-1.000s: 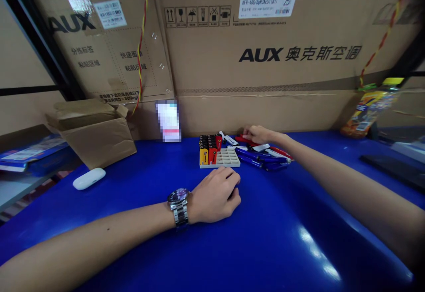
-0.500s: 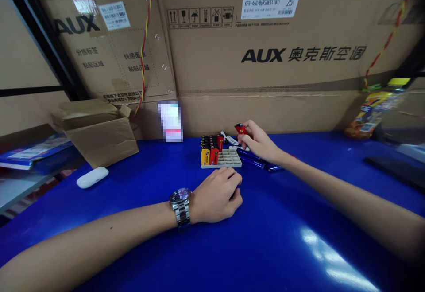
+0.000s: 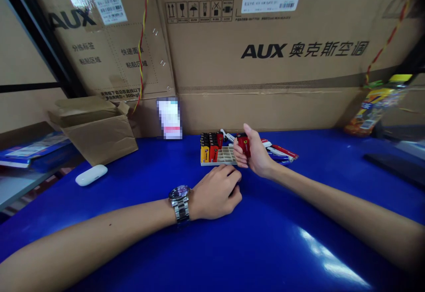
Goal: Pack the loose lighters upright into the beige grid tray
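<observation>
My right hand [image 3: 254,154] is closed around a red lighter [image 3: 244,146], held upright just right of a beige slotted tray [image 3: 226,155]. Several red, yellow and black-topped lighters [image 3: 210,145] stand in the tray's left slots. A loose pile of blue, red and white lighters [image 3: 277,152] lies on the blue table behind my right hand. My left hand [image 3: 215,192], with a metal watch [image 3: 179,201] on its wrist, rests curled on the table just in front of the tray, and nothing shows in its fingers.
Large AUX cardboard cartons [image 3: 265,52] wall off the back of the blue table [image 3: 212,247]. An open small cardboard box [image 3: 96,128] and a white earbud case [image 3: 90,174] sit at the left. A colourful packet [image 3: 375,106] and a dark flat object [image 3: 395,163] lie at the right.
My right hand took a red lighter from the loose pile, lifted it, and brought it toward me beside the tray. My left hand stayed in place.
</observation>
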Demonstrator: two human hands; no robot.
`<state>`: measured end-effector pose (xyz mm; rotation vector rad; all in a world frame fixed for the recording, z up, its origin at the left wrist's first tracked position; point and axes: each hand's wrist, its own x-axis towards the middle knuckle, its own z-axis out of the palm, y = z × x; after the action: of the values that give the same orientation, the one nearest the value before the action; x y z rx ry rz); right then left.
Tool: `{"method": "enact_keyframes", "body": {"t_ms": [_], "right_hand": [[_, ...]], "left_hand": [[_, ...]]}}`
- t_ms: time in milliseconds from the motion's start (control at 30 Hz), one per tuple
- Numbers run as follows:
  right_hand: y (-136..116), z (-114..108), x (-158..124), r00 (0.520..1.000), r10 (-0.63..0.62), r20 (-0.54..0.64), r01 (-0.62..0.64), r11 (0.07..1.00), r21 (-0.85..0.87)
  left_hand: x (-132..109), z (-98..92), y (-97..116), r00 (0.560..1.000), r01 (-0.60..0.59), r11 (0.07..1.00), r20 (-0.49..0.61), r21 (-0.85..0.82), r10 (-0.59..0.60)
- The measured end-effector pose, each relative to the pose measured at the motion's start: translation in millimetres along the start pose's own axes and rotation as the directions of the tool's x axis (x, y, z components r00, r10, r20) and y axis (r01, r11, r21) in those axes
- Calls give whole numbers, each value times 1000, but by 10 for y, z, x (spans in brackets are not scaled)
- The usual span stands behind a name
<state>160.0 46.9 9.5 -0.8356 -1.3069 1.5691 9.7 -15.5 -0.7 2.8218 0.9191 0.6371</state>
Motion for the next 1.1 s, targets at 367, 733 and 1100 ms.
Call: {"method": "enact_keyframes", "body": {"t_ms": [367, 733, 1100], "right_hand": [[-57, 61, -60, 991, 112, -74, -106, 992, 73], [-75, 89, -81, 983, 152, -103, -147, 988, 55], [-94, 102, -69, 975, 177, -131, -170, 983, 61]], "left_hand": [[-5, 1, -8, 1000, -5, 1000, -2, -2, 5], [-8, -9, 3, 1000, 3, 1000, 4, -5, -3], [-5, -5, 4, 1000, 2, 1000, 4, 2, -2]]}}
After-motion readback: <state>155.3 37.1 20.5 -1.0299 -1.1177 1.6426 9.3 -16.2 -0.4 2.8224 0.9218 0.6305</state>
